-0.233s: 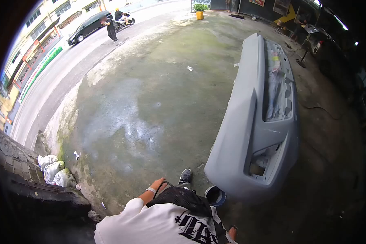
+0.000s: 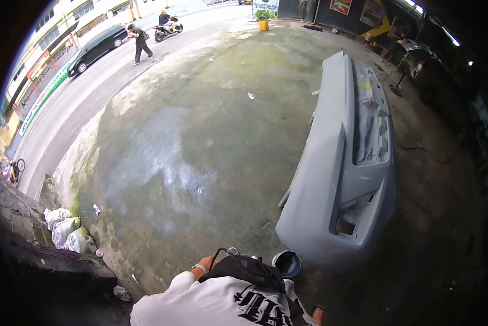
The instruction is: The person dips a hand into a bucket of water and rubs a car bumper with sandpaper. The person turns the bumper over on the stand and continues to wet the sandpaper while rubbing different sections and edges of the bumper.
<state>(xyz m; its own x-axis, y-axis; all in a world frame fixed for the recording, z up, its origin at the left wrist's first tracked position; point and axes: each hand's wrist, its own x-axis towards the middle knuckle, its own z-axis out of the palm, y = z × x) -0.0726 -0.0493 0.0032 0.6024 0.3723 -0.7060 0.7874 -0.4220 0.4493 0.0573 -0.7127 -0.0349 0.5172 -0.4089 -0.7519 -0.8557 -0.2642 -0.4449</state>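
Observation:
My left hand [image 2: 207, 263], with a pale band at the wrist, is low in the head view beside a black mesh item [image 2: 241, 267] at my waist. A thin dark loop rises next to that hand; its fingers are mostly hidden, so their grip cannot be made out. Only a small part of my right hand [image 2: 318, 314] shows at the bottom edge, below a dark bucket [image 2: 287, 264] and apart from it. A grey car bumper [image 2: 331, 179] stands to the right, its near end just beyond the bucket.
White sacks [image 2: 70, 232] lie by a low wall on the left. A cable [image 2: 426, 152] runs over the floor at right. A yellow pot [image 2: 263, 25] stands at the far edge. On the road are a black car [image 2: 97, 48], a motorcycle [image 2: 168, 30] and a walking person [image 2: 141, 44].
My view has shifted slightly. My left hand sits lower, and the shoe ahead of me is now mostly covered. The person on the road and the motorcycle have moved.

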